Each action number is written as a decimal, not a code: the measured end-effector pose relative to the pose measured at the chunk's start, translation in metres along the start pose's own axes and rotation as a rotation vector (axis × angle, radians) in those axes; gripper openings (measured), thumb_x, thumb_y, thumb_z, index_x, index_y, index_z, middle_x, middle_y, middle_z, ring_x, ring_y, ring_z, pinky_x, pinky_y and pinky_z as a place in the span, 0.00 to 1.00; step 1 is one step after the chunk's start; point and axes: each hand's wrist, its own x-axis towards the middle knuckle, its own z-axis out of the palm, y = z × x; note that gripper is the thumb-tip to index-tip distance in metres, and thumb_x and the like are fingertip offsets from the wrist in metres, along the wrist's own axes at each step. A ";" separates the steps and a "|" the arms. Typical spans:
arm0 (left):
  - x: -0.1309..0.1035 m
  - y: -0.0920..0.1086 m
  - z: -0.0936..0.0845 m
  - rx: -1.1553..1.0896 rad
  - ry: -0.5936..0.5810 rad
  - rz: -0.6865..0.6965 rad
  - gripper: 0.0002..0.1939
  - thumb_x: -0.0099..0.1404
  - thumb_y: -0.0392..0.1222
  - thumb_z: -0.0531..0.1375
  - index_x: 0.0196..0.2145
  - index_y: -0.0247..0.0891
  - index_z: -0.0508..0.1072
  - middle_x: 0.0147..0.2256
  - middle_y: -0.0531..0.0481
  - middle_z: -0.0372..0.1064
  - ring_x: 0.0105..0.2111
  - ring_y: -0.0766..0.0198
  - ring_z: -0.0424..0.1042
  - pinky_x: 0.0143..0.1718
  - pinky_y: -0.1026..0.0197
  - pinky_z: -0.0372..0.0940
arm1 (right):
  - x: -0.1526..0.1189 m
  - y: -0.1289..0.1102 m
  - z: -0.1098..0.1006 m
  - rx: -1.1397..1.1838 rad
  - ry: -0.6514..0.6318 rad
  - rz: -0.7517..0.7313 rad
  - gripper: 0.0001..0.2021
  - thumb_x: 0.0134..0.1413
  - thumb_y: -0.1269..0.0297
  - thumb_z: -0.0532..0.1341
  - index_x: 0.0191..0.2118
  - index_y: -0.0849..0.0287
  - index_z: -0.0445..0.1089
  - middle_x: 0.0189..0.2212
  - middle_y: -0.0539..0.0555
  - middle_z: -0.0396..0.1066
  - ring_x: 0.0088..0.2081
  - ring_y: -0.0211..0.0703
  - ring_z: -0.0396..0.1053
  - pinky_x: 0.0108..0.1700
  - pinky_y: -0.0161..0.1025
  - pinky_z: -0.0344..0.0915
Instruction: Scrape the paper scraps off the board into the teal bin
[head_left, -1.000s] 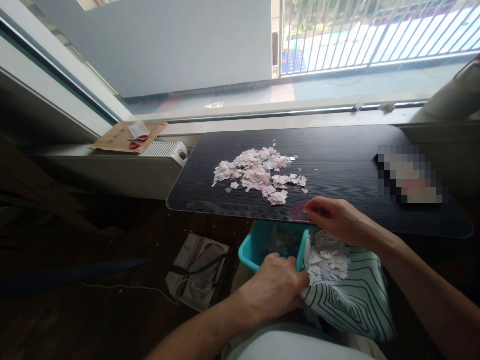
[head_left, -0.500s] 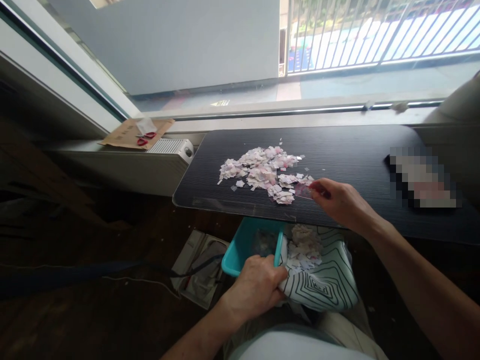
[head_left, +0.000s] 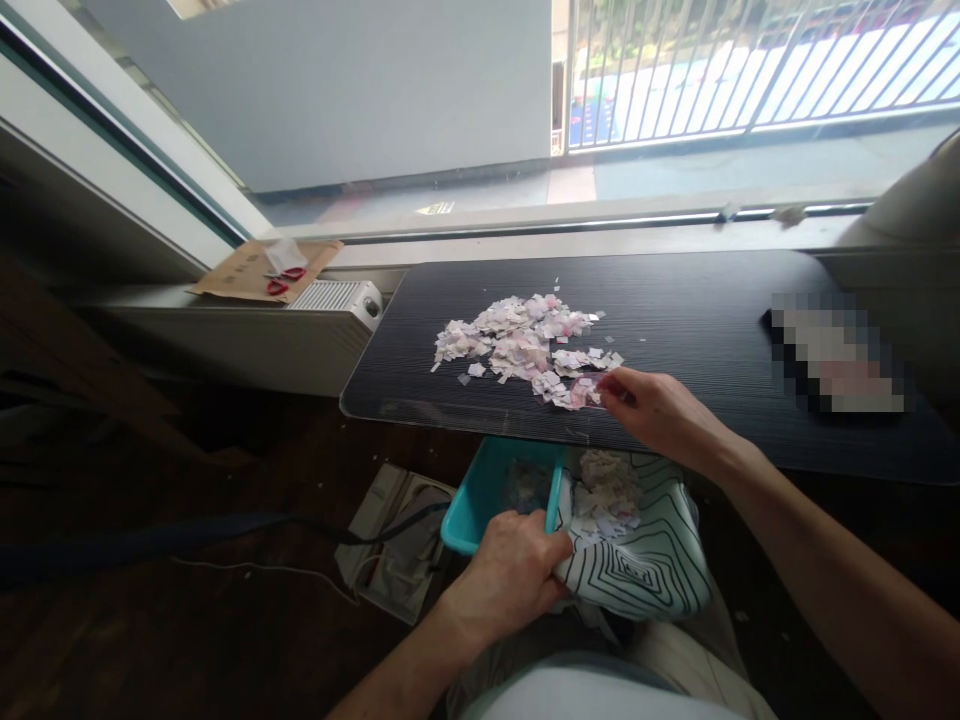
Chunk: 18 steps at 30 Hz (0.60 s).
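Observation:
A loose pile of small white and pinkish paper scraps (head_left: 517,335) lies on the black table (head_left: 697,320). At the pile's near right edge, my right hand (head_left: 652,405) is closed in a pinch on a thin, see-through pinkish plastic piece (head_left: 583,388), which lies over some scraps. Below the table, my left hand (head_left: 517,560) is closed on the edge of a pale green cloth (head_left: 667,570) with black line patterns, right against the rim of a teal bin (head_left: 465,520). More scraps (head_left: 606,495) rest on the cloth. My left fingertips are partly hidden.
A pixelated dark-edged object (head_left: 840,355) lies at the table's right. Red-handled scissors (head_left: 285,280) rest on a brown envelope (head_left: 225,275) on the sill, above a white radiator (head_left: 330,297). An open box (head_left: 382,500) with a cable stands on the floor left of the bin.
My right hand has moved slightly left and toward me, bringing the plastic piece over the near scraps. The left hand keeps its hold on the cloth. The view has shifted slightly.

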 end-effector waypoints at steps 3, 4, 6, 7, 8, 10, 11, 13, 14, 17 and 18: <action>0.000 -0.001 0.001 0.002 0.004 0.006 0.05 0.59 0.43 0.61 0.31 0.40 0.70 0.31 0.50 0.67 0.30 0.57 0.68 0.32 0.59 0.61 | -0.001 0.004 -0.001 -0.084 0.051 0.072 0.11 0.56 0.59 0.53 0.35 0.58 0.70 0.24 0.52 0.70 0.24 0.39 0.64 0.27 0.35 0.52; 0.000 -0.001 0.001 0.003 0.001 0.006 0.05 0.59 0.43 0.61 0.31 0.40 0.70 0.31 0.50 0.67 0.31 0.57 0.68 0.32 0.60 0.61 | -0.001 0.005 -0.002 -0.087 0.068 0.084 0.11 0.55 0.59 0.53 0.35 0.57 0.70 0.24 0.51 0.70 0.24 0.39 0.64 0.26 0.35 0.52; 0.001 -0.002 0.002 0.006 -0.006 0.004 0.05 0.58 0.43 0.61 0.31 0.40 0.70 0.30 0.50 0.67 0.31 0.57 0.68 0.32 0.60 0.61 | -0.002 0.006 -0.002 -0.043 0.071 0.064 0.11 0.55 0.59 0.53 0.36 0.57 0.71 0.23 0.50 0.70 0.23 0.38 0.63 0.26 0.34 0.52; 0.001 -0.002 0.002 0.008 -0.008 0.004 0.05 0.58 0.43 0.61 0.31 0.40 0.70 0.30 0.50 0.67 0.31 0.57 0.68 0.32 0.60 0.61 | -0.003 0.006 -0.002 -0.013 0.056 0.040 0.11 0.55 0.59 0.53 0.35 0.57 0.71 0.23 0.50 0.70 0.23 0.38 0.63 0.26 0.34 0.52; 0.002 -0.003 0.002 0.012 -0.008 0.004 0.05 0.58 0.43 0.61 0.31 0.40 0.70 0.30 0.50 0.67 0.31 0.57 0.68 0.32 0.60 0.61 | -0.003 0.006 -0.001 0.009 0.039 0.019 0.11 0.56 0.59 0.53 0.35 0.57 0.70 0.23 0.50 0.70 0.23 0.37 0.63 0.26 0.34 0.52; 0.002 -0.002 0.002 0.018 -0.001 0.010 0.05 0.58 0.43 0.61 0.31 0.40 0.70 0.30 0.50 0.67 0.30 0.58 0.68 0.32 0.60 0.61 | -0.003 0.006 -0.001 0.009 0.017 0.012 0.11 0.56 0.60 0.52 0.33 0.57 0.70 0.23 0.50 0.70 0.23 0.37 0.63 0.27 0.34 0.52; 0.002 -0.002 0.002 0.019 0.002 0.014 0.05 0.59 0.43 0.61 0.31 0.40 0.70 0.30 0.50 0.67 0.30 0.58 0.68 0.32 0.60 0.60 | -0.003 0.007 -0.002 -0.013 0.020 0.031 0.11 0.56 0.60 0.52 0.33 0.57 0.70 0.23 0.50 0.69 0.23 0.38 0.63 0.26 0.34 0.52; 0.002 -0.002 0.002 0.016 0.006 0.021 0.04 0.59 0.43 0.60 0.31 0.40 0.69 0.30 0.50 0.66 0.30 0.58 0.67 0.32 0.60 0.60 | -0.003 0.010 -0.003 -0.065 0.049 0.087 0.11 0.55 0.59 0.53 0.34 0.57 0.70 0.23 0.51 0.69 0.23 0.38 0.62 0.26 0.35 0.51; 0.002 -0.002 0.002 0.013 0.008 0.021 0.05 0.59 0.43 0.60 0.31 0.40 0.69 0.30 0.50 0.66 0.30 0.58 0.67 0.32 0.60 0.60 | -0.004 0.011 -0.003 -0.074 0.061 0.102 0.11 0.55 0.59 0.53 0.34 0.57 0.70 0.23 0.51 0.69 0.23 0.38 0.62 0.26 0.35 0.51; 0.002 -0.001 0.003 0.013 0.009 0.012 0.05 0.58 0.43 0.61 0.31 0.40 0.69 0.30 0.50 0.66 0.30 0.58 0.67 0.31 0.60 0.60 | -0.003 0.009 -0.003 -0.005 0.052 0.069 0.11 0.55 0.58 0.53 0.34 0.57 0.70 0.22 0.50 0.69 0.23 0.37 0.62 0.27 0.34 0.51; 0.002 -0.001 0.003 0.013 0.010 0.012 0.05 0.58 0.43 0.61 0.31 0.40 0.69 0.30 0.50 0.66 0.30 0.58 0.67 0.31 0.60 0.60 | -0.003 0.007 -0.002 0.026 0.036 0.044 0.11 0.56 0.58 0.53 0.34 0.57 0.70 0.22 0.50 0.69 0.24 0.37 0.62 0.27 0.34 0.52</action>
